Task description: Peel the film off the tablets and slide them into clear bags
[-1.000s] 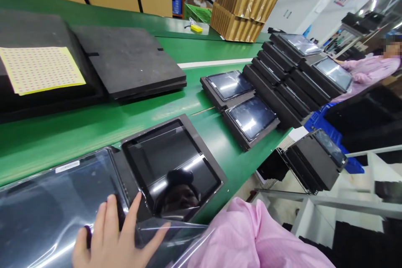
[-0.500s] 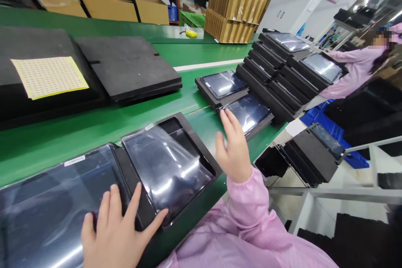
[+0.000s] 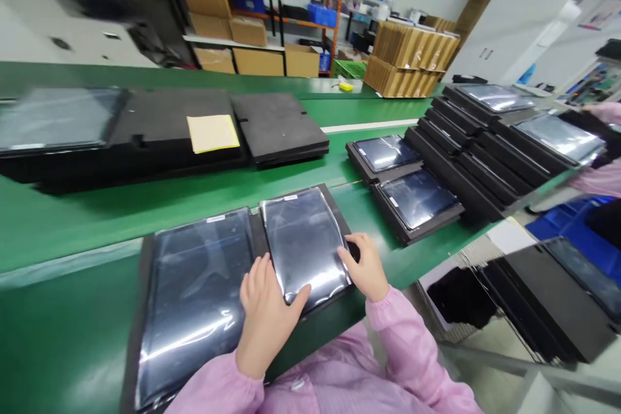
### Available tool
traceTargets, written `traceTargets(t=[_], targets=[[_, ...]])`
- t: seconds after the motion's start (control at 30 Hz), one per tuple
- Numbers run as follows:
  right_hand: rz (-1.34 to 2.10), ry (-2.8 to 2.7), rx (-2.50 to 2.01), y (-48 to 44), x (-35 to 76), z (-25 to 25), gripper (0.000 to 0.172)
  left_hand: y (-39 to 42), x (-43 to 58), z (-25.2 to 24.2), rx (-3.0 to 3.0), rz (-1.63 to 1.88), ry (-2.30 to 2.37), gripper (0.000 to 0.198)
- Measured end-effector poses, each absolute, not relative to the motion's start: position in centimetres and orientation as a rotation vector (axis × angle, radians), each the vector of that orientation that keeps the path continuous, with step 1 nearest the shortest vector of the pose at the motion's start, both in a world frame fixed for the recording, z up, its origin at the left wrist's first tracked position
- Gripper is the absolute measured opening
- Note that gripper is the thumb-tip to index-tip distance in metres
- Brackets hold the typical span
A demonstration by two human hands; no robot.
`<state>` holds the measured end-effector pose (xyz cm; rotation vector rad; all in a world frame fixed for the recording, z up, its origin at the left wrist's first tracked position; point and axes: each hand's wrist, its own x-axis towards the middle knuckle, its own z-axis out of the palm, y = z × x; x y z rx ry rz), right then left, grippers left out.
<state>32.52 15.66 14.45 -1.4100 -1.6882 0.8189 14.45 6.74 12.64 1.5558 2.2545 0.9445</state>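
Observation:
A dark screen panel in clear film (image 3: 308, 236) lies in the right recess of a black foam tray (image 3: 334, 204) on the green bench. My left hand (image 3: 269, 310) rests at the panel's lower left, fingers stretched and thumb spread over its lower edge. At the panel's right edge, my right hand (image 3: 365, 265) touches with thumb and fingertips, which are apart; some of its fingers are hidden. A larger film-covered panel (image 3: 198, 297) fills the tray's left recess. Each panel carries a small white label along its top edge.
To the right stand stacked foam trays with panels (image 3: 466, 142) and a lower tray holding two panels (image 3: 420, 197). Across the bench lie more black trays (image 3: 281, 123) with a yellow sheet (image 3: 212, 132). Cardboard dividers (image 3: 412, 58) stand behind. A co-worker's pink sleeve (image 3: 601, 178) shows far right.
The right-hand panel, askew before with part of the recess exposed, now sits squarely in it. My right hand came down onto its right edge. The view turned left.

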Motion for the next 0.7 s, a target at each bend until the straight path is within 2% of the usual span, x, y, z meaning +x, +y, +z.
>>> traceTargets(t=[0.17, 0.3, 0.43, 0.7], targets=[[1.037, -1.503, -1.314, 14.4, 31.9, 15.3, 0.037, 6.1, 14.5, 13.6, 1.015, 1.4, 1.993, 0.071], [1.343, -1.344, -1.172, 13.0, 30.6, 17.1, 0.043, 3.9, 13.0, 15.2, 0.721, 1.5, 1.771, 0.077], [1.667, -1.241, -1.03, 11.8, 27.5, 17.1, 0.047, 1.2, 9.7, 16.1, 0.57, 1.516, 1.891, 0.078], [1.379, -1.703, -1.041, 10.4, 22.4, 13.4, 0.035, -0.9, 4.5, 14.9, 0.54, 1.407, 2.161, 0.069]])
